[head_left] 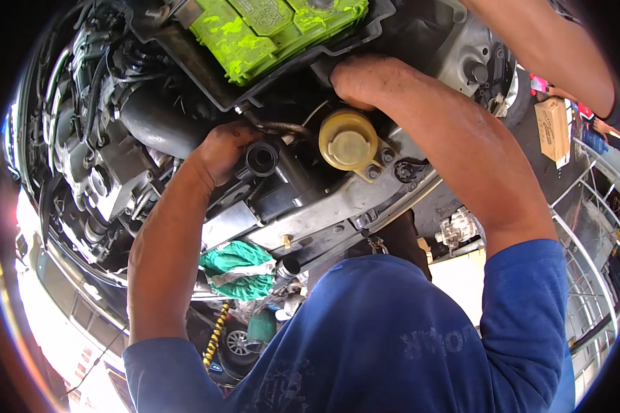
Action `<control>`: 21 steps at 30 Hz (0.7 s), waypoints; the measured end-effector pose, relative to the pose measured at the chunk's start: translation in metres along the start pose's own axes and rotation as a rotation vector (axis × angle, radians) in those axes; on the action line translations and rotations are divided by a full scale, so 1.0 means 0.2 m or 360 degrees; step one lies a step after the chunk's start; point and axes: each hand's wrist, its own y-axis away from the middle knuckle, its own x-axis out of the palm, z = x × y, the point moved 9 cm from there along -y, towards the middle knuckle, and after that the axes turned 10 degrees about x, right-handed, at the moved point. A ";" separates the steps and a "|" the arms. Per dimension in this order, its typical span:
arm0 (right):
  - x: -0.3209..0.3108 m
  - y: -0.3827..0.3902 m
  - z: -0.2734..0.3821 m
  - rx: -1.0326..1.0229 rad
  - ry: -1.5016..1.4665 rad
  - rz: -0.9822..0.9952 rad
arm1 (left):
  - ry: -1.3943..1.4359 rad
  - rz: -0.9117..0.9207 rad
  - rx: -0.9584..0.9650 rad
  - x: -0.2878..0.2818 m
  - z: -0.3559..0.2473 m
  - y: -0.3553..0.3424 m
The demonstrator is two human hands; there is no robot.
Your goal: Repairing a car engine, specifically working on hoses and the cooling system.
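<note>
A black open-mouthed pipe (261, 160) sits left of the yellowed reservoir (349, 143). Further left of the reservoir, the left hand (226, 150) curls beside the pipe, fingertips hidden; its hold cannot be told. Beyond the reservoir, near the lime-green battery (272, 34), the right hand (358, 79) is partly hidden, its openness and hold unclear.

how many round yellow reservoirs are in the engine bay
1: the yellow reservoir, just below the right hand in the picture, right of the left hand. Others may be hidden.
</note>
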 end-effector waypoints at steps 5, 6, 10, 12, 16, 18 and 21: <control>-0.03 0.01 -0.03 0.0072 -0.0258 -0.0147 | -0.0438 0.0033 -0.0188 -0.04 0.03 -0.05; -0.03 0.02 -0.03 0.0060 -0.0266 -0.0146 | -0.0552 0.0156 -0.0259 -0.02 0.05 -0.05; -0.06 0.06 -0.04 0.0045 -0.0304 -0.0169 | -0.1179 0.0324 0.0168 -0.02 -0.03 -0.12; -0.08 0.08 -0.03 -0.0019 -0.0326 -0.0226 | -0.1539 0.0514 0.0288 0.02 -0.03 -0.12; -0.06 0.04 -0.04 0.0017 -0.0260 -0.0241 | -0.1416 0.0422 0.0253 0.04 -0.05 -0.11; 0.00 -0.02 -0.04 0.0102 -0.0264 -0.0155 | -0.1295 0.0434 0.0218 0.07 -0.06 -0.11; -0.08 -0.07 -0.04 0.0204 -0.0399 -0.0433 | -0.0670 0.0354 -0.0075 0.08 -0.01 -0.09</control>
